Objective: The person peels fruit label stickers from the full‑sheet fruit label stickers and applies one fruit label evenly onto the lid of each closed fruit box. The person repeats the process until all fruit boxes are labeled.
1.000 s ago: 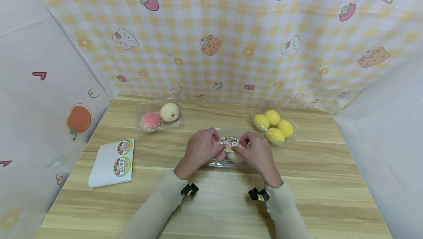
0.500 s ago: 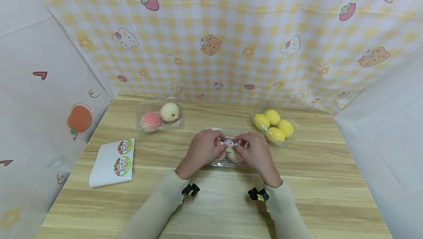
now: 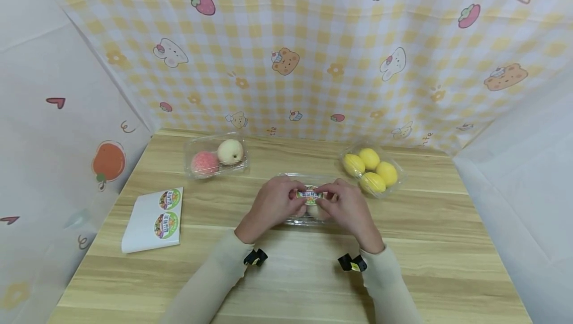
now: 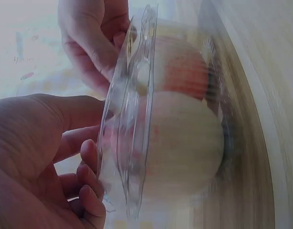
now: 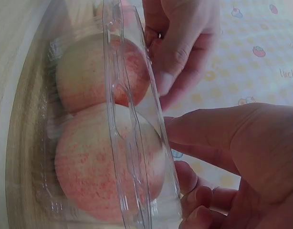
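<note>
An oval fruit-print sticker (image 3: pixel 310 195) lies on the lid of a clear plastic fruit box (image 3: pixel 304 222) at mid-table. My left hand (image 3: pixel 277 202) presses the sticker's left side with thumb and forefinger. From the right, my right hand (image 3: pixel 346 205) does the same, its fingertips opposite the left ones. Other fingers of both hands bend loosely at the lid's surface, as the wrist views show. Inside the box sit red-and-cream peaches (image 5: pixel 103 162), seen through its wall. Fingers and thumbs cover parts of the sticker's edge.
A white sheet (image 3: pixel 141 224) bearing two more stickers (image 3: pixel 166 225) lies at the left. Behind it stands a clear box (image 3: pixel 192 146) with a red peach and a pale round fruit. Another clear box (image 3: pixel 396 190) at the back right holds several lemons (image 3: pixel 387 173).
The forefingers have come inward from the sticker's outer edges onto its upper sides, covering more of it. The fruit box and the sticker stay in place.
</note>
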{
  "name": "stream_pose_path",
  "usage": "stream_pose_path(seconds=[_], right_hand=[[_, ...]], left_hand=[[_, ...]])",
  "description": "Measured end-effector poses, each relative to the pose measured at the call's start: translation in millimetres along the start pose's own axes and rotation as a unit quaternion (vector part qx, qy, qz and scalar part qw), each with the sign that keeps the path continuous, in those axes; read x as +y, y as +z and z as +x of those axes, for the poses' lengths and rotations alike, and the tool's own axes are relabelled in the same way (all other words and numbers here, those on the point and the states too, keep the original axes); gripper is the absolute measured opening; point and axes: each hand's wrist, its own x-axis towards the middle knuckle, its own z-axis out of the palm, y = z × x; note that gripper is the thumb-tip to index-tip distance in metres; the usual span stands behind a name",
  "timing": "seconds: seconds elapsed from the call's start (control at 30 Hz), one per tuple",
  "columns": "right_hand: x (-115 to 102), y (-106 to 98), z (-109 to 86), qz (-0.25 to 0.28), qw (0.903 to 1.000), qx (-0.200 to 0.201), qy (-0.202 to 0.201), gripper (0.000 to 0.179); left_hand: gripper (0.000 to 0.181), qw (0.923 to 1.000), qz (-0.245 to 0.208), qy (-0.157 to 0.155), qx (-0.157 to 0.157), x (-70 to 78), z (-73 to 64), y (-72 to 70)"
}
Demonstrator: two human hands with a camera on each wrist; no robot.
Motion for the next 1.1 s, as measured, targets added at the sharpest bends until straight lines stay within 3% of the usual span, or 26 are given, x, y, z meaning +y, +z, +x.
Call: stream_pose_path(seconds=[0.43, 0.57, 0.8, 1.1], right_hand=[[10, -13, -6.3, 0.001, 0.9996, 0.003, 0.027, 0.015], [17, -16, -11.4, 0.018, 0.9994, 0.006, 0.03, 0.018], [30, -19, -21.4, 0.022, 0.9997, 0.012, -0.002, 0.031], [34, -22, -38.1, 0.046, 0.9988, -0.004, -0.011, 0.042]], left_hand=[[0.018, 0.9991, -0.005, -0.034, 0.026, -17.6, -15.2, -14.1], [0.025, 0.9986, -0.004, -0.049, 0.019, -21.4, -23.2, -18.4], [0.042, 0.9981, -0.025, -0.055, 0.011, -31.4, -41.4, -21.6], [0.053, 0.9953, -0.048, -0.08, -0.027, -38.2, -62.2, -20.3]])
